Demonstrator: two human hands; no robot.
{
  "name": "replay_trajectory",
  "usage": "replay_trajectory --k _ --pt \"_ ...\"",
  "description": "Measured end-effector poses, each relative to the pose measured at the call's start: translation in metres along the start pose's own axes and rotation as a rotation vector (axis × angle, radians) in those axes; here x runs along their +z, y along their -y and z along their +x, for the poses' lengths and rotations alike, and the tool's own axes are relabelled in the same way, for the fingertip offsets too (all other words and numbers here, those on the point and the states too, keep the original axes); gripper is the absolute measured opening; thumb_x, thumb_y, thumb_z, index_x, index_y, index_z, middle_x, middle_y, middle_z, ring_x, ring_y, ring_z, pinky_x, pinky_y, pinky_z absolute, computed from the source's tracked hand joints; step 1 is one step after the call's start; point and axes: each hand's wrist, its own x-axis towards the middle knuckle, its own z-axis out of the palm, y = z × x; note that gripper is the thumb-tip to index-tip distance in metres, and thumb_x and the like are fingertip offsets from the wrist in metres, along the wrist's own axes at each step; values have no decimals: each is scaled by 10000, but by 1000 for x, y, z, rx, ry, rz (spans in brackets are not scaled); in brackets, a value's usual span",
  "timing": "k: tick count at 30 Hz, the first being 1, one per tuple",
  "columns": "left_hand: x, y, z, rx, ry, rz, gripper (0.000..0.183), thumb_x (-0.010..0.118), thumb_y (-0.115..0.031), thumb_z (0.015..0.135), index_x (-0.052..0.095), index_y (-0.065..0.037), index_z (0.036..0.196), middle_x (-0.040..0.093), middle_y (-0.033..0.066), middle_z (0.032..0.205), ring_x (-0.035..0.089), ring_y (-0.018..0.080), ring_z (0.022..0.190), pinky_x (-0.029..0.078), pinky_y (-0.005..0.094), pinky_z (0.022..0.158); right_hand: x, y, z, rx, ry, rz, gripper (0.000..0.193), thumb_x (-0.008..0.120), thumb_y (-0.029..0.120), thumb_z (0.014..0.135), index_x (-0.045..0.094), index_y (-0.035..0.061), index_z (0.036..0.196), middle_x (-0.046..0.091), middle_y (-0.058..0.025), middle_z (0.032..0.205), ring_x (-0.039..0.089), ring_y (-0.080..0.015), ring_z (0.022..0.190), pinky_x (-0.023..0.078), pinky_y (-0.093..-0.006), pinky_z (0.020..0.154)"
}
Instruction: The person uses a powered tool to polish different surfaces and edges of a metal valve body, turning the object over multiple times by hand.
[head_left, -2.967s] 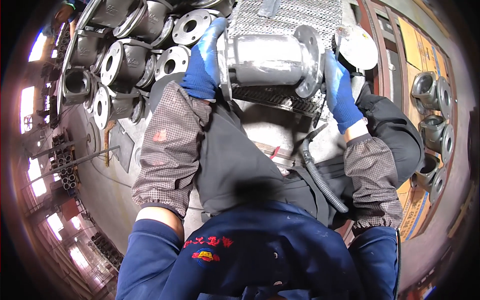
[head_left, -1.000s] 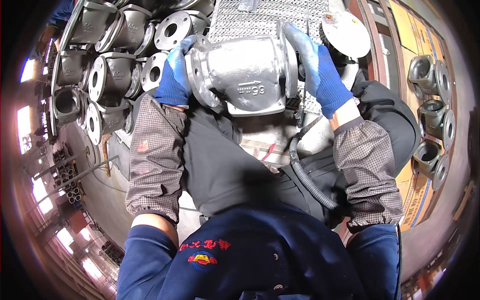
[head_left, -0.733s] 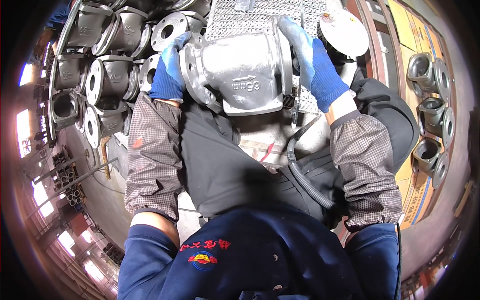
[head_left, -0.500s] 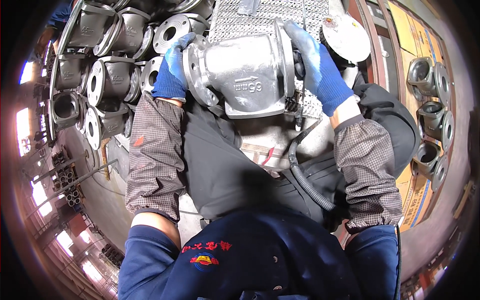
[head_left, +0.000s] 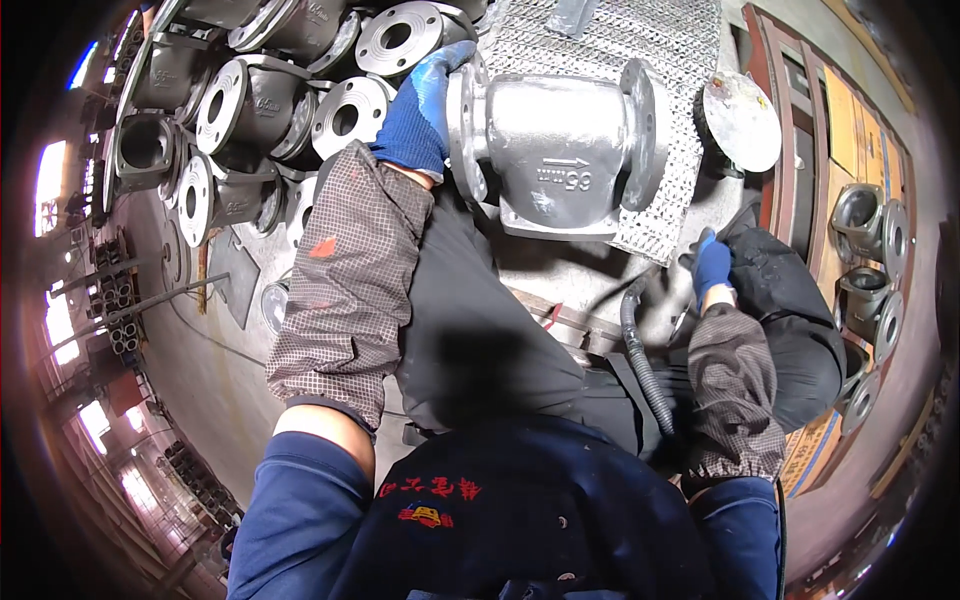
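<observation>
A grey cast-metal valve body (head_left: 560,150) with round flanges at both ends lies sideways on the textured metal work surface (head_left: 690,60). My left hand (head_left: 425,110), in a blue glove, is closed on its left flange, the fingers over the flange's far edge. My right hand (head_left: 712,265), also gloved in blue, is away from the valve body, low beside my right knee. Its fingers look curled at something dark near the end of a ribbed grey hose (head_left: 645,365); what it holds is too small and shadowed to make out.
Several similar valve bodies (head_left: 255,105) are stacked at the left. A round pale plate on a stand (head_left: 742,120) is right of the work surface, beside a brown metal frame (head_left: 775,190). More valve bodies (head_left: 865,295) stand on cardboard at the far right.
My right hand has let go of the right flange and moved down toward my right knee. My left hand keeps its hold. The view has shifted, so things appear farther right.
</observation>
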Motion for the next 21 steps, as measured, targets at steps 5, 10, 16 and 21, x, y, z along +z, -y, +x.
replay_trajectory --k 5,10,16,21 --pt "10 -3 -4 -97 -71 -175 341 465 -248 951 583 -4 1158 634 125 1093 618 208 998 501 289 886 31 -51 -22 -365 129 -1227 269 618 251 833 641 29 983 646 -219 962 628 -348 944 521 -391 732" --pt "16 -12 -19 -200 -63 -376 295 536 -205 920 603 -17 1137 633 109 1075 627 212 967 518 324 856 55 -30 -79 -489 391 -1168 204 696 170 758 607 24 869 638 -164 872 634 -267 842 509 -390 686" --pt "3 7 -10 -115 62 -302 370 517 -205 916 552 8 1216 591 117 1160 585 205 1047 477 313 923 53 -6 -84 -55 352 -195 248 498 142 920 601 31 1116 651 -147 1027 634 -267 898 517 -384 752" --pt "-4 16 -6 -2 48 -275 269 634 -228 852 626 -25 1028 643 107 900 646 202 796 552 323 680 25 -13 -66 -417 -24 -681 305 481 269 934 620 -1 971 661 -210 921 636 -319 815 495 -378 688"
